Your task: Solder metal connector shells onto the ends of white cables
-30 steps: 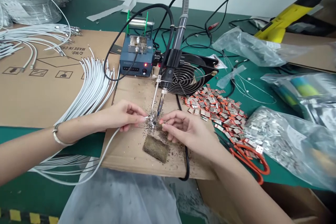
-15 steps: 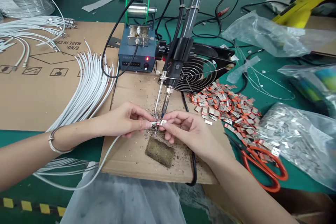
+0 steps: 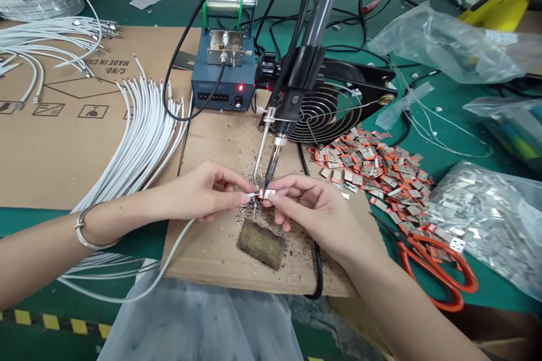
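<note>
My left hand (image 3: 214, 192) is closed, pinching the end of a white cable (image 3: 178, 242) that loops down toward my lap. Between the thumb and fingers of my right hand (image 3: 311, 206) is a small USB connector (image 3: 269, 194), silver with a red-orange end. The cable's end meets that red-orange end, right under the tip of a soldering iron (image 3: 273, 163) fixed in a stand. A thin metal solder guide tube (image 3: 261, 152) reaches down beside the tip. Whether the wires are joined to the connector is too small to tell.
A brown sponge (image 3: 261, 244) lies on the cardboard below my hands. Loose USB connectors (image 3: 372, 166) are heaped at the right, near orange-handled scissors (image 3: 440, 271) and a clear bag of metal parts (image 3: 486, 220). Behind stand a blue solder feeder (image 3: 222, 84) and a fan (image 3: 326, 113). White cables (image 3: 139, 135) lie left.
The view has shifted slightly, so most things sit a little differently in it. Both hands keep their pinch on the cable and the connector at the iron's tip.
</note>
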{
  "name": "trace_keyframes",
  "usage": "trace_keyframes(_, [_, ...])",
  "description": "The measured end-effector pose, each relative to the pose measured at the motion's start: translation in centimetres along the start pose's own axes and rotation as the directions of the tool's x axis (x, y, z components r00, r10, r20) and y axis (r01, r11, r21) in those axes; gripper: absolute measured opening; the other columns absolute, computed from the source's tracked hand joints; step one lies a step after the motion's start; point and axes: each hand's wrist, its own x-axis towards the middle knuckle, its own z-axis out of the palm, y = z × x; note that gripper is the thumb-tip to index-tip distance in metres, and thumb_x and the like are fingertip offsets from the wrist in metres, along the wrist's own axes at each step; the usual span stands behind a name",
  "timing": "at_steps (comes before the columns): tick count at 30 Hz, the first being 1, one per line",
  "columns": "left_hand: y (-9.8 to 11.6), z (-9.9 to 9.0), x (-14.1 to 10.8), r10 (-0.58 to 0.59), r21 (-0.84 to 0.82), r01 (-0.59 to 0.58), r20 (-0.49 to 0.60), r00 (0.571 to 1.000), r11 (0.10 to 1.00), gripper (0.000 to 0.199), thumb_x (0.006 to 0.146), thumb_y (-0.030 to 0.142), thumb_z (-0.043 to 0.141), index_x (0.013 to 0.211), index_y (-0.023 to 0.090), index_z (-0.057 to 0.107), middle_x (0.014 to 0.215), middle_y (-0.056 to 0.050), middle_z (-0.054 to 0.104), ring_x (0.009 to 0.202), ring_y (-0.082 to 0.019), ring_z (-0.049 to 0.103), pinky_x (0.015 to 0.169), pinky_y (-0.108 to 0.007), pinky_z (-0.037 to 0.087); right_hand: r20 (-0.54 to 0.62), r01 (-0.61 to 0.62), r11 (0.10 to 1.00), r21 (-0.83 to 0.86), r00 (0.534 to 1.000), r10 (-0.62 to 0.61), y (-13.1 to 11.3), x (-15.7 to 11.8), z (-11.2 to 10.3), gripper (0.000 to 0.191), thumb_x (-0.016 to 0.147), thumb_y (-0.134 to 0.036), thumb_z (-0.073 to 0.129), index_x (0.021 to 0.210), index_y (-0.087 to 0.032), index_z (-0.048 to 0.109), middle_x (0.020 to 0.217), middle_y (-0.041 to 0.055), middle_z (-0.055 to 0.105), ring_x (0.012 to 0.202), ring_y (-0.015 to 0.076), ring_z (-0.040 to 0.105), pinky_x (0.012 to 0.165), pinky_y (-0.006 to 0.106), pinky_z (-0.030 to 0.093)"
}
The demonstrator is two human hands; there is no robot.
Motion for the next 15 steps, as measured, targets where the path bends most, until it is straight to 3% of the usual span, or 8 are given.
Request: trace_keyframes(15, [0.15,0.02,0.04,0.01,-0.002,-0.01,-0.005,1.0,1.0,0.023,0.082,0.025,0.056,0.1,0.012,0.064,0.059,0.004,0.049,0.035,-0.002,0.041,0.031,-0.013,0.033,0.002,-0.003,1.0,-0.019,1.0,0.003,-0.16,-0.16,-0.1,0.017,0.065,-0.026,0.076,0.075,-0.016,0.067,0.061,-0.0003,0.066,0.042,0.0047,0.053,0.039,0.013,0.045])
